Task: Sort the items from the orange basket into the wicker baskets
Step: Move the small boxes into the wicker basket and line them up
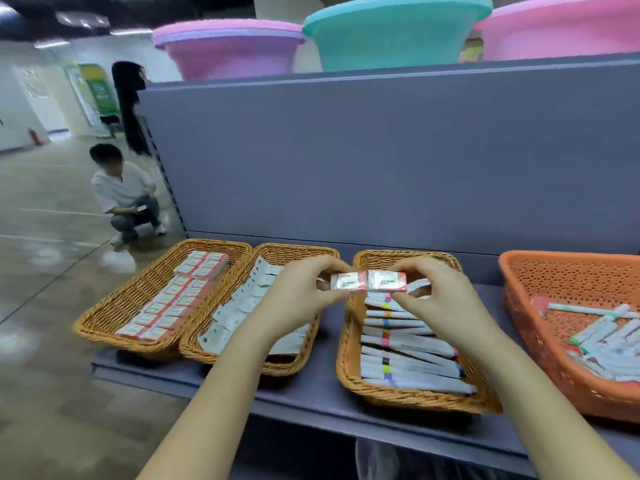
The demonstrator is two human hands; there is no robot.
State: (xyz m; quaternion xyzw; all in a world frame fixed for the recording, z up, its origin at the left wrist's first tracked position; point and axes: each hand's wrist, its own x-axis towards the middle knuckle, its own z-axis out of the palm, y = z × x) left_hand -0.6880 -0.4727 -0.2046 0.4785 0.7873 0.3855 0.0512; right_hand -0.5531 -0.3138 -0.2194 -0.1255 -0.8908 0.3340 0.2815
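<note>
My left hand (pixel 298 289) pinches a small red-and-white packet (pixel 348 281). Beside it my right hand (pixel 440 296) pinches a matching packet (pixel 387 280); the two packets touch end to end above the gap between the middle and right wicker baskets. The left wicker basket (pixel 114 308) holds rows of the same red-and-white packets. White flat sachets fill the middle wicker basket (pixel 298 249). The right wicker basket (pixel 346 362) holds white tubes with coloured bands. At the far right, the orange basket (pixel 540 348) contains several mixed white tubes and a red-tipped item.
All baskets sit on a grey-blue shelf (pixel 311 393) with a tall back panel (pixel 381 161). Pink and teal plastic tubs (pixel 398 32) stand on top. To the left, a person (pixel 124 199) crouches on the floor and another stands behind.
</note>
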